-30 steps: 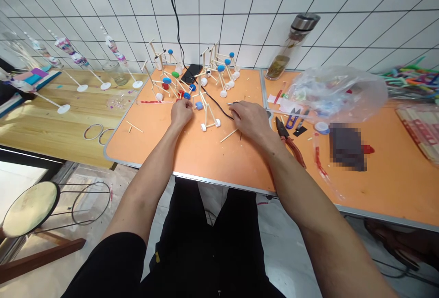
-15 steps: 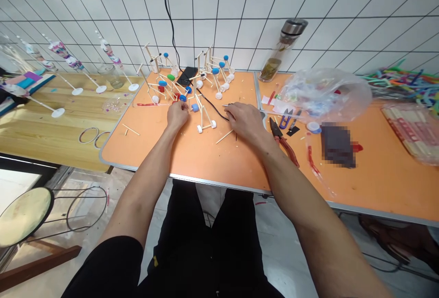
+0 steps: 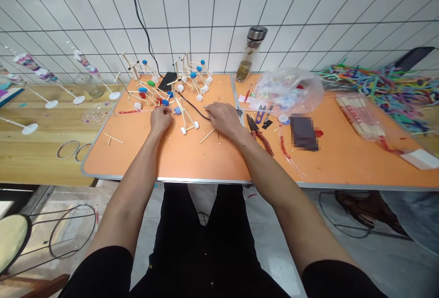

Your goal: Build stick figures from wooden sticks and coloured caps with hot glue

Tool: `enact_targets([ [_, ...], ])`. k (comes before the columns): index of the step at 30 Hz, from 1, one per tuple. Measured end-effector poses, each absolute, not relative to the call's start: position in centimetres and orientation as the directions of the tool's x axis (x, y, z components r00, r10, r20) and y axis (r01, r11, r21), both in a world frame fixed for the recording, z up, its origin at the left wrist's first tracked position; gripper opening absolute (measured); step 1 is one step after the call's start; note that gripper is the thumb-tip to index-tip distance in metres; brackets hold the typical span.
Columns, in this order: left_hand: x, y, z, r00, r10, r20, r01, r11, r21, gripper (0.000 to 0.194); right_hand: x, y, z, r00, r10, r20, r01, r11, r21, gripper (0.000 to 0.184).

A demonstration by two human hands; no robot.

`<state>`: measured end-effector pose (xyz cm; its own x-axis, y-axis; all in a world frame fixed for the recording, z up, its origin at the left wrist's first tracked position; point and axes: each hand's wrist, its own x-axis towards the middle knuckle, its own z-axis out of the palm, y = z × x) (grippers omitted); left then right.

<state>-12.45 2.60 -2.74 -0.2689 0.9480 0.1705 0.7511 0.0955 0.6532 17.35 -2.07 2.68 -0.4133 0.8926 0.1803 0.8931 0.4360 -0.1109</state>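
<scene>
From the seated person's place, twelve straight ahead, a stick frame (image 3: 186, 117) with white caps at its feet stands almost at twelve, between the two hands. The left hand (image 3: 160, 118), fingers curled in, is just beside its blue cap (image 3: 177, 111); I can't tell whether it grips anything. The right hand (image 3: 221, 116) lies palm down, fingers bent, a slim silvery tip (image 3: 206, 106) at its fingertips; whether it's gripped, I can't make out. Between twelve and one stands a clear flask (image 3: 244, 70), amber liquid in its lower part. Towards one, a cloudy plastic bag (image 3: 291, 89) bulges with white, blue and red bits. At two, a flat clear pack (image 3: 358, 115) holds pale sticks. Between ten and eleven sits a glass jar (image 3: 93, 89), its contents unclear.
</scene>
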Motion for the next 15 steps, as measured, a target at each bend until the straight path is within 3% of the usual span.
enact_targets([
  [8, -12.7, 2.5, -2.6, -0.288, 0.939, 0.185, 0.725, 0.088, 0.683, 0.022, 17.4, -1.9, 2.5, -0.380, 0.894, 0.235, 0.891, 0.423, -0.167, 0.047],
  [15, -12.5, 2.7, -2.3, -0.316, 0.931, 0.183, 0.669, 0.082, 0.739, 0.018, 18.1, -0.7, 1.6, -0.168, 0.859, 0.483, 0.866, 0.363, -0.345, 0.066],
])
